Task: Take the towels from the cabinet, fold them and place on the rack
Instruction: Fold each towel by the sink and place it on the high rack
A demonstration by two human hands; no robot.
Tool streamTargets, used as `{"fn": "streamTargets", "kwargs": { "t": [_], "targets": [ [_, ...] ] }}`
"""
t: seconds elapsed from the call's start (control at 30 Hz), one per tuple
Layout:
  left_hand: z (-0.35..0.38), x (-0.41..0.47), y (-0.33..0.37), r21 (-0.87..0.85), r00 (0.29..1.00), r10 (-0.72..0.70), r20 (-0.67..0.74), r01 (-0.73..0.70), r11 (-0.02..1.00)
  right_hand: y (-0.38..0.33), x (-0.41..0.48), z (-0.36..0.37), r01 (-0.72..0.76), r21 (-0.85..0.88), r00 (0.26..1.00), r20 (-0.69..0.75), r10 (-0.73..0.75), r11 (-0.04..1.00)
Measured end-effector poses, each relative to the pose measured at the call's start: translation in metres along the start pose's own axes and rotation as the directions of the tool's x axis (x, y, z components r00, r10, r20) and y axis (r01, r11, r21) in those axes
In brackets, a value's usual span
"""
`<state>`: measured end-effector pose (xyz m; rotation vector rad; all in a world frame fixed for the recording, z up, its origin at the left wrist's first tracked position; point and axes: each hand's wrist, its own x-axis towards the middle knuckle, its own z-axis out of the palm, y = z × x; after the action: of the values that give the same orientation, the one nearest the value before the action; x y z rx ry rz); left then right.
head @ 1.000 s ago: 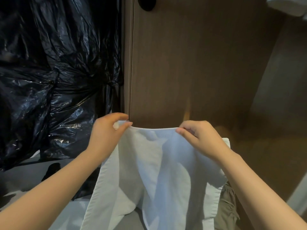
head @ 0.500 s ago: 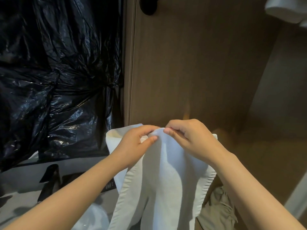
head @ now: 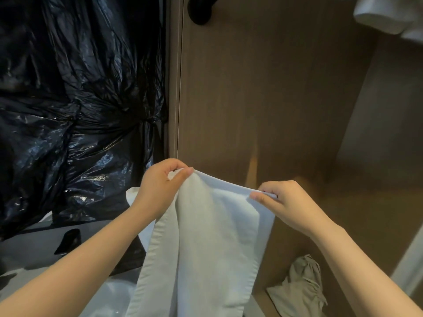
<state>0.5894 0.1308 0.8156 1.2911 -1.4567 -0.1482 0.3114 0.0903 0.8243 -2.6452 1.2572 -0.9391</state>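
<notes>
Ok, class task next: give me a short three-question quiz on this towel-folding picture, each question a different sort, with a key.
1. True or false: only the left hand pinches the white towel.
2. What lies low on the right, beside the hanging towel? A) a crumpled beige cloth B) a red bucket C) a blue bottle
3. Fill in: left of the wooden panel sit shiny ____ plastic bags.
Key: 1 false, the right hand pinches its top edge too; 2 A; 3 black.
</notes>
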Motion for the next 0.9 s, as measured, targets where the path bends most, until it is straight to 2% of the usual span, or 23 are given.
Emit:
{"fn": "streamTargets", "kwargs": {
  "t": [0.13,0.37,0.47,0.53,0.6,0.67,0.77,0.83,0.9],
  "targets": [
    [0.004,0.003,0.001,0.061,1.0,-0.003,-0.026,0.004,0.998,-0.004,-0.004,-0.002,-0.036,0.204,0.998,-0.047,0.047,0.978],
    [0.017,0.014,0.022,-0.01,0.995,0.087,-0.046,-0.087,0.996,-0.041,-0.008,-0.022,0.076,0.503,0.983,-0.181,0.019,0.861],
    [0.032,0.018,0.029,-0.047,0.993,0.114,-0.02,-0.114,0.992,-0.047,-0.006,-0.017,0.075,0.501,0.976,-0.213,0.039,0.862],
    [0.048,0.011,0.021,-0.006,0.995,0.083,0.053,-0.083,0.997,-0.041,-0.006,-0.003,-0.018,0.474,0.977,-0.179,0.117,0.88],
    [0.063,-0.009,0.004,0.027,0.997,-0.037,0.071,0.035,0.999,-0.027,-0.011,0.015,-0.158,0.417,0.971,-0.098,0.217,0.895],
    [0.072,-0.034,-0.014,-0.001,0.987,-0.161,0.006,0.161,0.987,-0.011,-0.022,0.036,-0.248,0.344,0.961,-0.032,0.275,0.905],
    [0.073,-0.07,-0.042,-0.022,0.949,-0.306,-0.078,0.305,0.952,0.001,-0.042,0.064,-0.355,0.369,0.931,0.049,0.363,0.859],
    [0.071,-0.092,-0.058,-0.068,0.876,-0.471,-0.101,0.466,0.882,0.002,-0.053,0.08,-0.41,0.389,0.907,0.08,0.413,0.825],
    [0.071,-0.112,-0.068,-0.13,0.767,-0.636,-0.089,0.624,0.771,0.001,-0.06,0.093,-0.454,0.405,0.885,0.099,0.455,0.794]
  ]
}}
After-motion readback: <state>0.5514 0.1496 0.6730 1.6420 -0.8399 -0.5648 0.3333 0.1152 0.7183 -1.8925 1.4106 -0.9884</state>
